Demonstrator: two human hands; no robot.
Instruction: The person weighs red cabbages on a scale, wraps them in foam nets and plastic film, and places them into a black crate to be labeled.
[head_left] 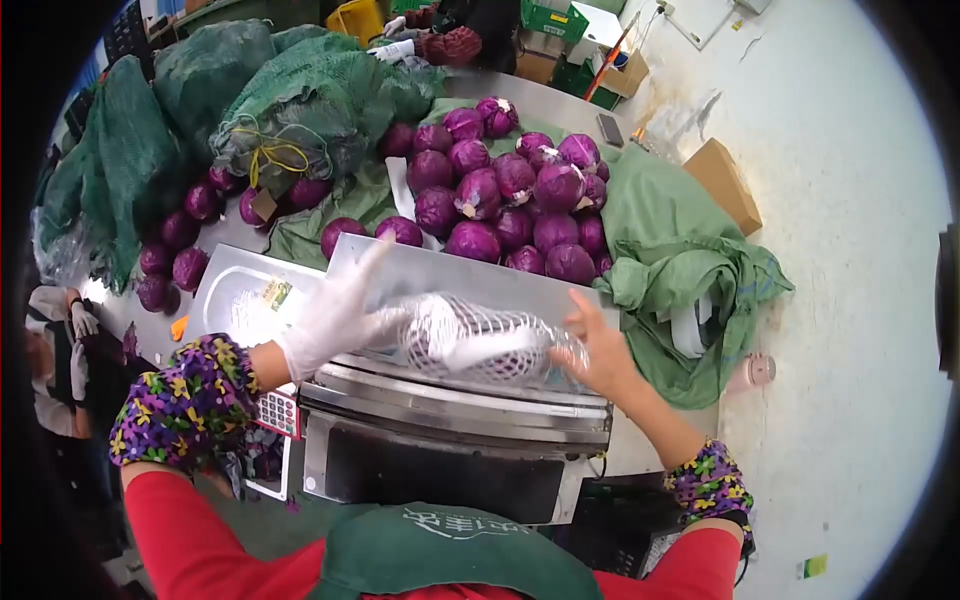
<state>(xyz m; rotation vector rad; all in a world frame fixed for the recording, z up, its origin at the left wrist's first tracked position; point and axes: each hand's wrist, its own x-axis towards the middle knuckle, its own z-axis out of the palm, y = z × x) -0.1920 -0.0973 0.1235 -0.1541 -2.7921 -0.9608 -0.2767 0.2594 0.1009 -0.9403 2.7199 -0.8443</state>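
Note:
A purple cabbage (pixel 490 350) in a white foam net and clear film is over the metal top of the wrapping machine (pixel 455 400), blurred by motion. My left hand (pixel 335 312), in a white glove, is at its left end with fingers stretched up and apart; the thumb side meets the film. At the right end, my bare right hand (pixel 603 350) has its fingers apart, with the loose clear film (pixel 563 348) against the thumb and palm. Whether the right fingertips pinch the film is blurred.
A pile of purple cabbages (pixel 515 190) lies behind the machine. Green mesh sacks (pixel 300 90) stand at the back left, green cloth (pixel 670 270) hangs at the right. A white scale (pixel 235 300) is on the left. A co-worker's gloved hand (pixel 392 50) is at the back.

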